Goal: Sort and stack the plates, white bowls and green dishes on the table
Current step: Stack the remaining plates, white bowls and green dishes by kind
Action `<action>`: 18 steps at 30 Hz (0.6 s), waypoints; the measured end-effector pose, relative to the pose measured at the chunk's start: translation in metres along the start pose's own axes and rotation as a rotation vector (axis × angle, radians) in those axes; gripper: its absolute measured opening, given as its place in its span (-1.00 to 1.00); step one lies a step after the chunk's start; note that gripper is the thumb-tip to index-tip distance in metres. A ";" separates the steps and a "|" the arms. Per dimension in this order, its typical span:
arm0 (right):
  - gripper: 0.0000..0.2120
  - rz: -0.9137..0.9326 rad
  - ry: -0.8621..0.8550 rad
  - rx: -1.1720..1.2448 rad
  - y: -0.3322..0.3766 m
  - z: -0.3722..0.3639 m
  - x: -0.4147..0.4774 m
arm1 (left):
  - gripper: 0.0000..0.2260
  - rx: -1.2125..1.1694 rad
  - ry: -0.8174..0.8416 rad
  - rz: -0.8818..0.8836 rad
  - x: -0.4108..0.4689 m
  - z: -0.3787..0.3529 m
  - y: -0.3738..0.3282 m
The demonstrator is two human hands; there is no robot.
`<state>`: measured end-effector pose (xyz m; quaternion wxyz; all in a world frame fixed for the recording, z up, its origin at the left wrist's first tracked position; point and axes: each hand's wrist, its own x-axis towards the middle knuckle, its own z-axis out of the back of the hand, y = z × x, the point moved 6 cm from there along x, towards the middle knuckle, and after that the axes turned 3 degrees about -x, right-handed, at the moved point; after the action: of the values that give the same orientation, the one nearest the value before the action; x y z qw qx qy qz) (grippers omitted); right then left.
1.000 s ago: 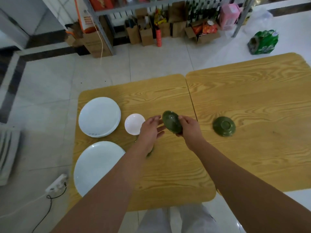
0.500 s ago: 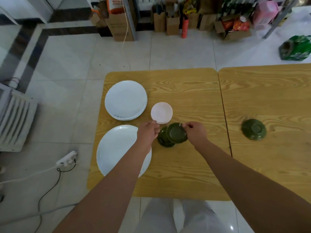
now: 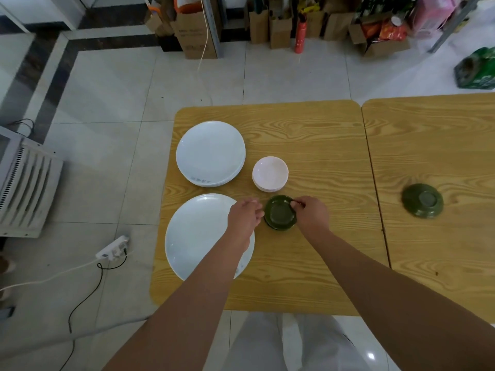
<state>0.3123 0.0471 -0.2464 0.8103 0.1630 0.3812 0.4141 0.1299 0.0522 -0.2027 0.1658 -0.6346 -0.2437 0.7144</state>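
Right grip (image 3: 312, 216) pinches the rim of the green stack (image 3: 280, 218), left grip (image 3: 245, 218) hugs its opposite edge, closure unclear, and the lone upside-down green dish (image 3: 422, 200) lies well off rightward, nearer the right grip.

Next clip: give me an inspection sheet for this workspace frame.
Surface: two wooden tables butted side by side.
Job's things: plate stack, large plate, white bowl stack, green dish stack on left table; inverted green dish on right table.
Clutter: nothing seen.
Grips: right hand pinches the green dish stack's rim; left hand at its opposite rim, hold unclear.
Cables: power strip with cords on the floor.
Surroundings: tiled floor, cardboard boxes, white vented unit.
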 end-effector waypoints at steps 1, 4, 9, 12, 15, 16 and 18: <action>-0.79 -0.005 0.002 0.001 0.000 -0.002 0.000 | -0.75 0.003 0.014 0.002 0.000 -0.001 0.001; -0.79 -0.019 0.000 0.030 -0.001 -0.004 -0.001 | -0.72 0.051 0.004 0.043 0.002 0.000 0.003; -0.76 -0.040 -0.006 0.056 -0.004 -0.003 -0.001 | -0.71 0.096 0.029 0.029 0.003 0.000 0.001; -0.74 -0.038 -0.003 0.062 -0.004 -0.002 -0.002 | -0.70 0.084 0.047 -0.001 0.002 -0.002 0.000; -0.71 -0.041 -0.005 0.076 -0.005 0.001 -0.002 | -0.70 0.100 0.045 0.002 0.000 -0.004 -0.004; -0.70 -0.043 -0.007 0.072 -0.006 0.003 -0.002 | -0.69 0.108 0.049 0.005 -0.001 -0.005 -0.003; -0.70 -0.046 -0.019 0.060 -0.006 0.008 -0.003 | -0.67 0.140 0.085 -0.011 -0.003 -0.012 -0.004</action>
<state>0.3205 0.0410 -0.2432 0.8180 0.1826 0.3894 0.3821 0.1420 0.0557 -0.1989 0.2239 -0.6500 -0.1896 0.7010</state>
